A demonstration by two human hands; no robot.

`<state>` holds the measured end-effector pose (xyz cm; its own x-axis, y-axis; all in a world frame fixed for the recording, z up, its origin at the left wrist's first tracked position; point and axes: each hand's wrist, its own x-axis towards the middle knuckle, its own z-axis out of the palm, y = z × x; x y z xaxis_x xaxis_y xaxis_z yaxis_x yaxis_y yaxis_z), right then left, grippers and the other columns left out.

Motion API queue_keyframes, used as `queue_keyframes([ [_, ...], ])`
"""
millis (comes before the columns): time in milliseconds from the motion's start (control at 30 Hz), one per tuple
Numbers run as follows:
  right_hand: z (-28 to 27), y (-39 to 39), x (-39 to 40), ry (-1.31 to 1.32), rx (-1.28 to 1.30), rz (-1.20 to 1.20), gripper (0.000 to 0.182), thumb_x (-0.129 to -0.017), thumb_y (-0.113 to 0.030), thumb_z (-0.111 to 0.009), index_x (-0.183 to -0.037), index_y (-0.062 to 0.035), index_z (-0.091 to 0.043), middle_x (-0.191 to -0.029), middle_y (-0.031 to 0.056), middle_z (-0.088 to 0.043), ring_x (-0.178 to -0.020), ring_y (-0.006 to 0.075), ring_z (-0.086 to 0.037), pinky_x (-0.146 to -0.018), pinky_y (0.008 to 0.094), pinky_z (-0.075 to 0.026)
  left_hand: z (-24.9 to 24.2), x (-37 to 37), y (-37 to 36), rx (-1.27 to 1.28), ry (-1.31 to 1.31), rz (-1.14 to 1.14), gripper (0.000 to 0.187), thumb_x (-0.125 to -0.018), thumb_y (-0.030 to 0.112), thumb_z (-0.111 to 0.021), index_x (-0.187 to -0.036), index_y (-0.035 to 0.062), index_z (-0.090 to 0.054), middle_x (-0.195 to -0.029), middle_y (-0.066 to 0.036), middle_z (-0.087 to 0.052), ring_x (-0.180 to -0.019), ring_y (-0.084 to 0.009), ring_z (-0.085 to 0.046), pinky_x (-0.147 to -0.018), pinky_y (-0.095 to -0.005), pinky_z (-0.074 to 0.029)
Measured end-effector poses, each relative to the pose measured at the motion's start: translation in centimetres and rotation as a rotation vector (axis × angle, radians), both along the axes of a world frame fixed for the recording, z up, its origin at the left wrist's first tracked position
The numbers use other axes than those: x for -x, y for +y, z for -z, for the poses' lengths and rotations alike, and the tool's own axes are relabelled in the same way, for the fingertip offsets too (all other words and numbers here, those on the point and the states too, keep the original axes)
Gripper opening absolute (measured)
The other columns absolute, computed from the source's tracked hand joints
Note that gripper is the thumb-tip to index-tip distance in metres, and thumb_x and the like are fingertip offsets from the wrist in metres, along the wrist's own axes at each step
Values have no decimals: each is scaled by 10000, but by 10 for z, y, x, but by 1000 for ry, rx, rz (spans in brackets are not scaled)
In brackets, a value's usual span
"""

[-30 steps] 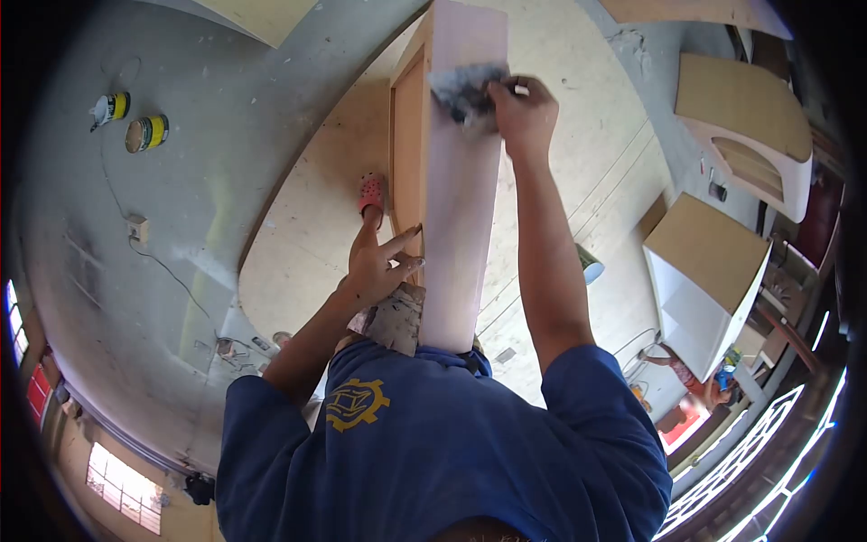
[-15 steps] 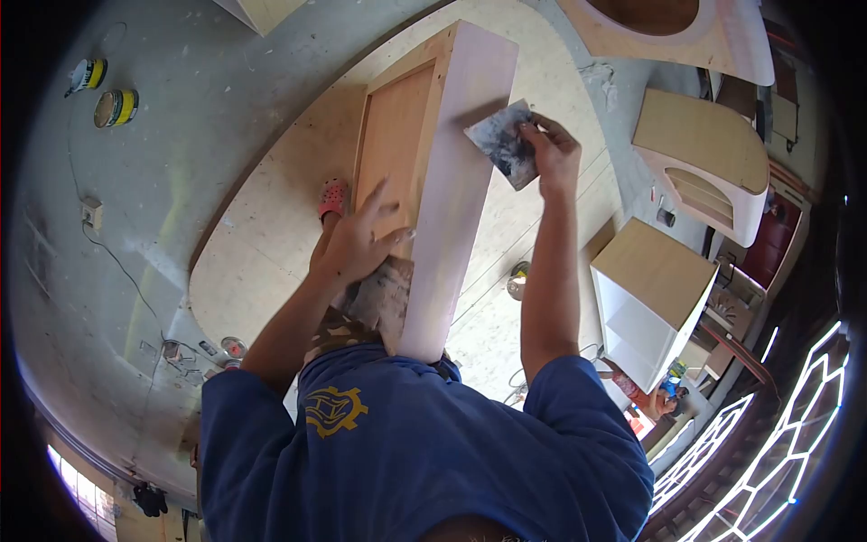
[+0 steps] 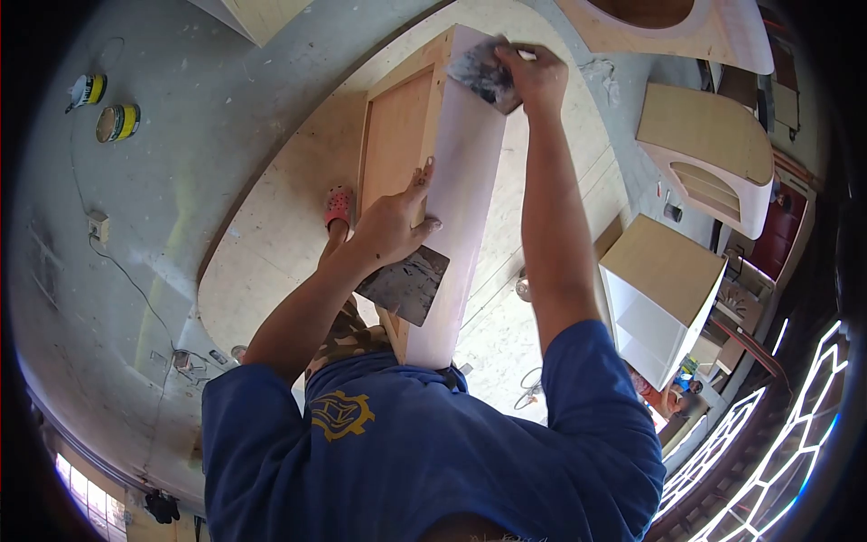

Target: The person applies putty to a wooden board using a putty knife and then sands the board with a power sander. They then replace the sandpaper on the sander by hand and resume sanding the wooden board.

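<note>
A long wooden panel (image 3: 465,181) with a pale, whitish edge face extends away from my body. My right hand (image 3: 535,77) pinches a thin, smeared metal sheet (image 3: 485,74) laid against the far end of that pale face. My left hand (image 3: 397,221) rests at the panel's near half, fingers over its edge. Beneath its palm is a second thin square plate (image 3: 411,285), dark and smeared with grey, over the panel's near part; the hand appears to hold it, its grip partly hidden.
Two cans (image 3: 117,123) stand on the grey floor at the left. Cabinets (image 3: 664,271) with plywood tops are at the right. A pink clog (image 3: 338,206) is beside the panel. A person (image 3: 670,397) is at the lower right.
My right hand has moved with its sheet to the panel's far end. My left hand has shifted right onto the panel, and its plate now shows more fully.
</note>
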<state>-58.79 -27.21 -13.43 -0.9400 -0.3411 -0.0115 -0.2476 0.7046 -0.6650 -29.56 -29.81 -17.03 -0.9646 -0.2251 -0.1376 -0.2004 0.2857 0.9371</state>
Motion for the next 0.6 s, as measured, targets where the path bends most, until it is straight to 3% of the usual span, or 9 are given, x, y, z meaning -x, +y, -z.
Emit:
queue_keyframes([
  [100,0,-24,26,72,-95,-234,288,-718,-174,-817,-956,-33,-738,-728,66,-707,-643,91,-628,-623,225,-499,5,-4,1,39,59,-20,894,-824,230,-698,-1525,110,-156,-1391,-255,-450,-1090,-407,-594,-950,-430,-494],
  [167,4,-21,46,-275,72,-468,288,-766,-155,-796,-1024,-50,-721,-743,49,-709,-651,78,-619,-635,227,-501,-7,-5,1,-10,-45,-18,852,-832,220,-692,-1515,106,-196,-1389,-229,-466,-1057,-387,-616,-922,-427,-510],
  [200,-2,-19,50,-284,66,-473,288,-766,-155,-796,-1024,-50,-721,-743,49,-709,-651,78,-619,-635,227,-501,-11,-6,1,-55,-138,-18,810,-839,211,-686,-1504,103,-236,-1387,-203,-482,-1023,-367,-638,-894,-425,-525],
  [267,-19,-20,56,-413,-134,-770,268,-811,-125,-765,-1063,-61,-706,-826,51,-718,-724,67,-623,-677,228,-503,-6,-13,10,-49,-103,-69,746,-851,202,-674,-1480,97,-289,-1381,-186,-494,-990,-343,-654,-857,-411,-541],
  [300,-22,-18,50,-504,-92,-842,242,-826,-113,-740,-1061,-67,-705,-896,69,-717,-794,71,-628,-733,227,-503,-4,-18,16,-39,-64,-110,684,-862,194,-662,-1457,91,-341,-1375,-170,-506,-957,-319,-670,-819,-398,-557],
  [333,-28,-19,47,-504,-95,-847,242,-826,-113,-740,-1061,-67,-705,-896,69,-717,-794,71,-628,-733,227,-503,-2,-23,19,-42,-63,-115,684,-862,194,-662,-1457,91,-341,-1375,-170,-506,-957,-319,-670,-819,-398,-557],
  [400,-43,-23,44,-13,-505,-1018,252,-829,-128,-723,-1078,-100,-699,-954,71,-710,-825,97,-638,-777,244,-505,-1,-37,27,17,3,-150,584,-876,176,-641,-1406,77,-418,-1370,-143,-521,-943,-286,-680,-774,-369,-571],
  [533,-37,-38,46,-46,-466,-746,235,-812,-165,-724,-1045,-132,-716,-933,47,-705,-806,155,-652,-770,284,-518,-1,-65,43,-42,-5,-125,572,-876,174,-640,-1399,75,-431,-1370,-134,-526,-942,-281,-681,-760,-364,-574],
  [600,-36,-31,36,-24,-387,-785,246,-791,-160,-748,-1033,-132,-725,-917,58,-701,-794,159,-649,-754,291,-524,-1,-76,52,11,27,-148,559,-883,182,-631,-1396,76,-436,-1369,-117,-532,-947,-275,-680,-760,-360,-576],
])
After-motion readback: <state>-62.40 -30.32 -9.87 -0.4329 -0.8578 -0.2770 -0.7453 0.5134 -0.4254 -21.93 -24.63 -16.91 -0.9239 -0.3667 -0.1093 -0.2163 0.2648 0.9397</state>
